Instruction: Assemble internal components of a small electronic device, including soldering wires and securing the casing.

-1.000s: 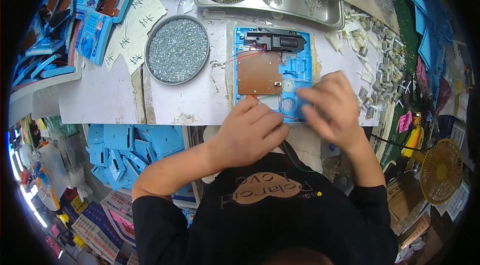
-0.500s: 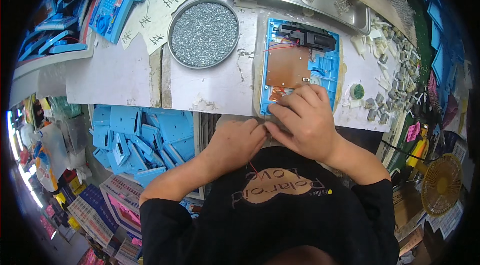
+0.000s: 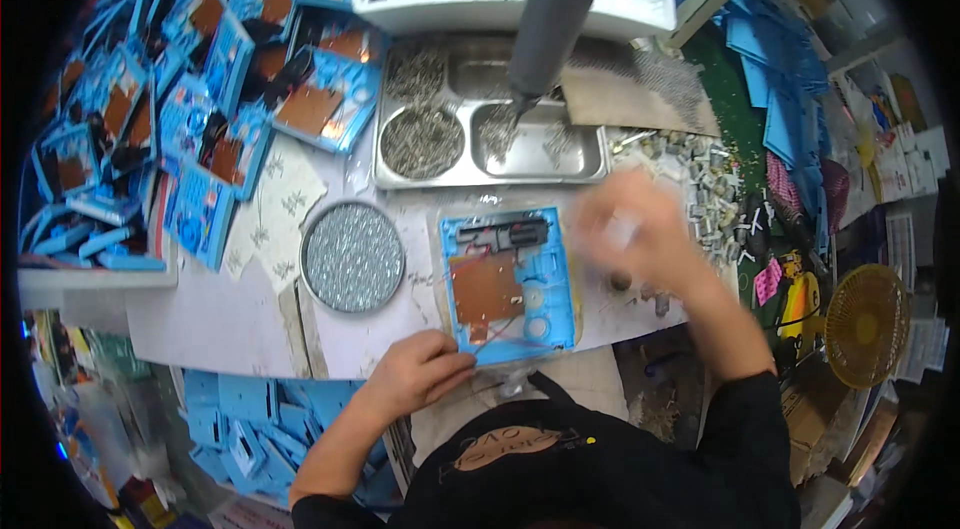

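Observation:
On the table in front of me lies a blue plastic casing [image 3: 562, 309] with a brown circuit board [image 3: 485, 289], a black module [image 3: 505, 234] and thin red wires inside. My left hand [image 3: 425, 369] is at its lower left corner, fingers curled and pressed together; what they pinch is hidden. To the right of the casing, my right hand [image 3: 645, 234] is raised over the table and smeared by motion. A pale blurred patch shows at its fingers, too unclear to name.
A round tray of small metal pins [image 3: 353, 256] stands left of the casing. Behind are a compartmented steel tray [image 3: 490, 174] of small metal parts and a dark hanging tool [image 3: 560, 19]. Blue casings [image 3: 210, 149] pile up at left; small white parts [image 3: 700, 179] lie at right.
My right hand has left the casing and moved right and away from me. My left hand has come to the casing's lower left corner. The view has shifted, showing more of the far table.

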`<action>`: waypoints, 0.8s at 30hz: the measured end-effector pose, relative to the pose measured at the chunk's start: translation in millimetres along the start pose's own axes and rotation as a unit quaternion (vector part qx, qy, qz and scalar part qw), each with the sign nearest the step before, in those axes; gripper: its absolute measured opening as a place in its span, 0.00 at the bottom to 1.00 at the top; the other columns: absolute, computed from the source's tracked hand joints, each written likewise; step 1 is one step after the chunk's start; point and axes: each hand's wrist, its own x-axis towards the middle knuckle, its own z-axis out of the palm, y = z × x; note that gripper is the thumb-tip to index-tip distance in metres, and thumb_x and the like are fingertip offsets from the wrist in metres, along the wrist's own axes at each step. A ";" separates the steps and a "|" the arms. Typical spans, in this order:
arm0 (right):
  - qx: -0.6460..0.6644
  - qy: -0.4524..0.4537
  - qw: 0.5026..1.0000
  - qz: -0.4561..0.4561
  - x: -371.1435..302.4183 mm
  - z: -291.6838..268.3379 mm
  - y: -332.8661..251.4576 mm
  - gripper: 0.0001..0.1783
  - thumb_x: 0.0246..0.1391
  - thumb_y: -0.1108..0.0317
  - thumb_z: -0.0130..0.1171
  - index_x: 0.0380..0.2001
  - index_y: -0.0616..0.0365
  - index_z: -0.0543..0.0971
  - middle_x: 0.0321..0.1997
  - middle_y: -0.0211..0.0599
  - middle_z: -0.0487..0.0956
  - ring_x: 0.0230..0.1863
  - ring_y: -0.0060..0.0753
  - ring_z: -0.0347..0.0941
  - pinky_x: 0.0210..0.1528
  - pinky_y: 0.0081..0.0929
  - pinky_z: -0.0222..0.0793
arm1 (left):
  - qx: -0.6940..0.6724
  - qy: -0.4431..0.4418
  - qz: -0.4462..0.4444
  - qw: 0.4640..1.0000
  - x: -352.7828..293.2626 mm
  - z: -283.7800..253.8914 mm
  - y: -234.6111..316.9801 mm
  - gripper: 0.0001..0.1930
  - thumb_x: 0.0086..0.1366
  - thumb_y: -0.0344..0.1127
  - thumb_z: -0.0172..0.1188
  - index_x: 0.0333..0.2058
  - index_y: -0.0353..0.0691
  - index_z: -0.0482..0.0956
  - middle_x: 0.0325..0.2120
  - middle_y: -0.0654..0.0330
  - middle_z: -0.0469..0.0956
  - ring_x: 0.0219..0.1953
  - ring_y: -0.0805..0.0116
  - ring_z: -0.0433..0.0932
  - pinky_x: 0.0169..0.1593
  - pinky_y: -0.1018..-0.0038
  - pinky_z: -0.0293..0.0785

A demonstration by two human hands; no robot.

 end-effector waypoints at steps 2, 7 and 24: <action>-0.106 0.204 0.973 0.032 62.3 -54.0 47.6 0.08 0.52 0.68 0.70 0.35 0.58 0.86 0.34 0.41 0.84 0.36 0.38 0.79 0.41 0.34 0.74 | -0.006 -0.017 -0.008 1.000 3.8 -2.6 1.0 0.14 0.52 0.30 0.78 0.39 0.44 0.87 0.29 0.60 0.79 0.29 0.60 0.79 0.31 0.67 0.76; -0.441 0.217 0.869 -0.063 135.7 -138.7 140.7 0.08 0.54 0.67 0.69 0.37 0.53 0.88 0.42 0.31 0.84 0.46 0.38 0.77 0.50 0.34 0.73 | -0.035 -0.028 -0.029 0.999 13.7 -1.1 4.9 0.11 0.55 0.31 0.76 0.37 0.43 0.87 0.28 0.59 0.78 0.29 0.60 0.79 0.31 0.67 0.76; 0.109 -0.098 0.980 0.132 -31.0 1.2 -37.9 0.11 0.50 0.74 0.72 0.38 0.59 0.83 0.37 0.34 0.83 0.43 0.34 0.75 0.51 0.32 0.69 | -0.069 -0.002 -0.067 0.995 6.7 4.8 4.4 0.15 0.51 0.27 0.77 0.39 0.42 0.87 0.29 0.60 0.75 0.30 0.62 0.77 0.33 0.69 0.74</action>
